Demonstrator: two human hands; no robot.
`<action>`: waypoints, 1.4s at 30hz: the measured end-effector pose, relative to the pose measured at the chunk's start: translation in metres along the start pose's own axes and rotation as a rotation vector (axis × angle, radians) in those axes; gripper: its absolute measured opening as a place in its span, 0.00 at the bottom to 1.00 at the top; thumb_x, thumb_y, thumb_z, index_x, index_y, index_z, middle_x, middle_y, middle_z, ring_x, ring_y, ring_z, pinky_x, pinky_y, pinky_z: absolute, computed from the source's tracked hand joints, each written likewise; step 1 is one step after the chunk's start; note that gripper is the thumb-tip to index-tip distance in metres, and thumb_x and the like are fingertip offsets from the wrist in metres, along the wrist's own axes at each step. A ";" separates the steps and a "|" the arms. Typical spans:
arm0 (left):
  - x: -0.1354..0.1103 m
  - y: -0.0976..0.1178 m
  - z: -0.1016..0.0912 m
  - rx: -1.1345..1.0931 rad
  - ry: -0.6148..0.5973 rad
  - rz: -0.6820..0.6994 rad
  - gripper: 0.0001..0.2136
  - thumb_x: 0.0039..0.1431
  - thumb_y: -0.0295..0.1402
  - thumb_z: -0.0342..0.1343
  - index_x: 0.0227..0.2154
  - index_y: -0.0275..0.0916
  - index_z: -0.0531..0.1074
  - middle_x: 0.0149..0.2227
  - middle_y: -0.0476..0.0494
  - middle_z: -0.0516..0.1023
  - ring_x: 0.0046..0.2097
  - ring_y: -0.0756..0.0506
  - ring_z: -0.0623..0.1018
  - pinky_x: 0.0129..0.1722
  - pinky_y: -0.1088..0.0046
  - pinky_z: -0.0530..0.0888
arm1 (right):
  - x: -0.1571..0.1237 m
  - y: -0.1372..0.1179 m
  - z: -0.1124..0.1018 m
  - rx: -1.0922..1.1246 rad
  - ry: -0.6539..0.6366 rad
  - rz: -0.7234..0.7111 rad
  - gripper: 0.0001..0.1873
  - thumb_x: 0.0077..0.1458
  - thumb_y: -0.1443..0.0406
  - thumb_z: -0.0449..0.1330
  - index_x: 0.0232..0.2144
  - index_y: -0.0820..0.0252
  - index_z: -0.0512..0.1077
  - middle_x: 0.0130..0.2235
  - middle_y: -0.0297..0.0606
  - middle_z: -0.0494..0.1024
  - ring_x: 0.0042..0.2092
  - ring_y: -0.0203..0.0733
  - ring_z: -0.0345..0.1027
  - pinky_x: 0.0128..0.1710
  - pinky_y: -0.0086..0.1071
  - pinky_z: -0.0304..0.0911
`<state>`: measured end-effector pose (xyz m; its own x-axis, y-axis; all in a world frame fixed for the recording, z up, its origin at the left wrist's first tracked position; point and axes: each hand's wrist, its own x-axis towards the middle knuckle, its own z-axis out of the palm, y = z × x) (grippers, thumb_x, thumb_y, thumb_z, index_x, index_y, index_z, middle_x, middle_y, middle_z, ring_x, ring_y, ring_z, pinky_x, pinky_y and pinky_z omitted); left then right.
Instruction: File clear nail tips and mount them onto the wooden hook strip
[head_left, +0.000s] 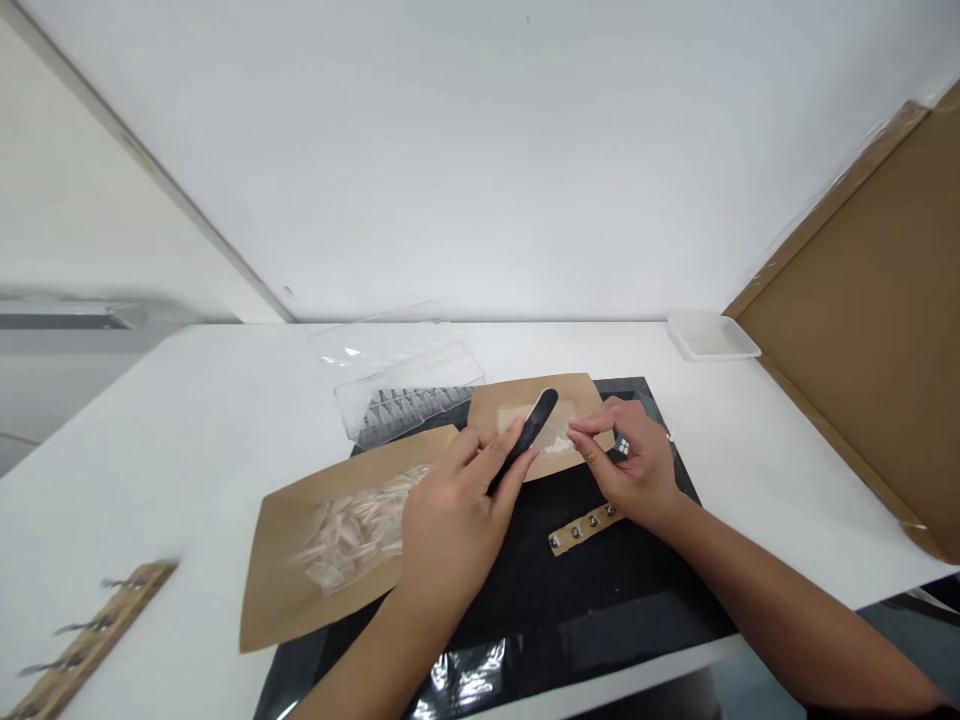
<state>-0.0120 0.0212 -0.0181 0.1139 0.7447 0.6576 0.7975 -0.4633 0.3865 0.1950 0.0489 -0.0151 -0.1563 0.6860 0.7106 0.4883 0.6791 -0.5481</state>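
- The left hand [454, 525] is clenching a flat, black, round-tipped nail file [525, 440], its fingers [499, 460] wrapped around the lower end, with the file's upper tip angled over a paper sheet.
- The right hand [626, 465] is curling just beside the file, its thumb and forefinger pinching together; they may be grasping a small translucent piece, but the view is too pale to be sure.
- A rectangular brown kraft paper sheet [532, 395] is lying under the file, with fine white powder [559, 446] collecting on a pale patch.
- A larger brown kraft paper sheet [300, 570] is resting beside the left hand, carrying a heap of clear plastic nail tips [352, 530].
- Both sheets are lying on a glossy black mat [600, 590], along with a narrow kraft strip studded with small metal pieces [585, 528].
- A transparent plastic compartment case [409, 395] is sitting open behind the sheets, holding rows of pointed tips.
- A wooden strip with metal clips [90, 640] is lying on the white table [172, 480], near a shallow white plastic tray [712, 335] and an upright brown cardboard panel [847, 320].
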 end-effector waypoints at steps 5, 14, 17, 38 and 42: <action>0.006 -0.010 0.010 0.116 0.041 0.004 0.15 0.72 0.34 0.61 0.59 0.42 0.77 0.41 0.46 0.85 0.36 0.45 0.83 0.33 0.72 0.72 | -0.001 -0.002 0.003 -0.112 -0.010 -0.157 0.08 0.64 0.71 0.66 0.42 0.53 0.76 0.34 0.30 0.84 0.33 0.39 0.77 0.39 0.40 0.61; 0.013 -0.009 0.003 -0.172 -0.021 0.078 0.08 0.72 0.32 0.59 0.49 0.39 0.80 0.45 0.39 0.85 0.47 0.40 0.82 0.48 0.60 0.78 | -0.003 0.002 0.000 -0.127 0.050 -0.218 0.10 0.61 0.71 0.71 0.37 0.54 0.74 0.33 0.30 0.86 0.32 0.39 0.81 0.37 0.38 0.60; 0.010 0.001 -0.004 -0.454 -0.192 -0.068 0.08 0.72 0.35 0.59 0.46 0.41 0.82 0.42 0.43 0.84 0.36 0.47 0.81 0.38 0.70 0.79 | -0.003 0.004 -0.005 -0.143 0.015 -0.299 0.11 0.61 0.71 0.71 0.37 0.52 0.74 0.37 0.29 0.88 0.34 0.40 0.83 0.37 0.39 0.58; 0.009 0.015 -0.008 -0.824 -0.269 -0.510 0.07 0.61 0.38 0.68 0.35 0.41 0.85 0.32 0.46 0.85 0.22 0.54 0.73 0.19 0.81 0.72 | -0.007 0.000 -0.024 -0.291 -0.199 -0.429 0.08 0.68 0.67 0.66 0.37 0.48 0.74 0.45 0.21 0.88 0.44 0.38 0.83 0.42 0.42 0.56; 0.008 0.016 -0.009 -0.825 -0.306 -0.497 0.08 0.61 0.39 0.67 0.36 0.40 0.84 0.33 0.46 0.85 0.20 0.55 0.70 0.17 0.80 0.69 | -0.006 -0.001 -0.024 -0.241 -0.219 -0.405 0.06 0.67 0.66 0.68 0.39 0.47 0.75 0.45 0.22 0.88 0.43 0.40 0.84 0.43 0.42 0.56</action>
<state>-0.0042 0.0150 -0.0010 0.1195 0.9812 0.1514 0.1505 -0.1686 0.9741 0.2161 0.0382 -0.0084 -0.5376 0.4367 0.7213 0.5314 0.8396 -0.1123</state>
